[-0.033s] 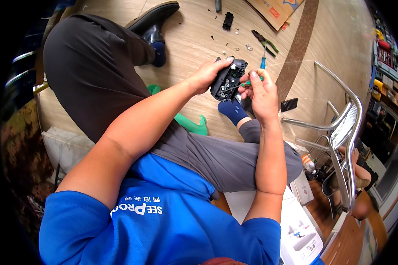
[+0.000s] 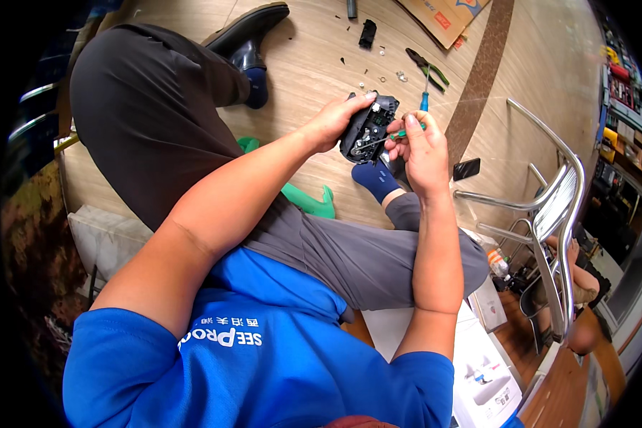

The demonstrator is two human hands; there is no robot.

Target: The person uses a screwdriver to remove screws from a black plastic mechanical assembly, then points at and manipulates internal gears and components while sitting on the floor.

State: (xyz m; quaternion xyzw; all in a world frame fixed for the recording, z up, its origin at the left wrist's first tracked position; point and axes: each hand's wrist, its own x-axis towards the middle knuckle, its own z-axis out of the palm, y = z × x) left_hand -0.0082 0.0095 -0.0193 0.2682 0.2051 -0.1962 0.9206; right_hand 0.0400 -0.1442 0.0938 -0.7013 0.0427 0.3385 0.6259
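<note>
My left hand (image 2: 333, 123) is closed round the left side of a black plastic housing (image 2: 359, 127), held tilted above my foot. Its inside lies exposed, with small metal and dark parts in it; what device it belongs to I cannot tell. A screwdriver with a green handle (image 2: 398, 135) is pinched in the fingers of my right hand (image 2: 422, 148). Its thin metal shaft points left into the lower part of the housing. Whether the tip sits on a screw is too small to make out.
Beyond my hands on the floor lie pliers (image 2: 426, 69), a blue-handled screwdriver (image 2: 425, 100), a small black part (image 2: 367, 33) and several tiny pieces. A phone (image 2: 466, 169) lies right, near a metal chair (image 2: 549, 207). Cardboard (image 2: 442, 18) is at the far edge. Another person (image 2: 581, 278) sits at right.
</note>
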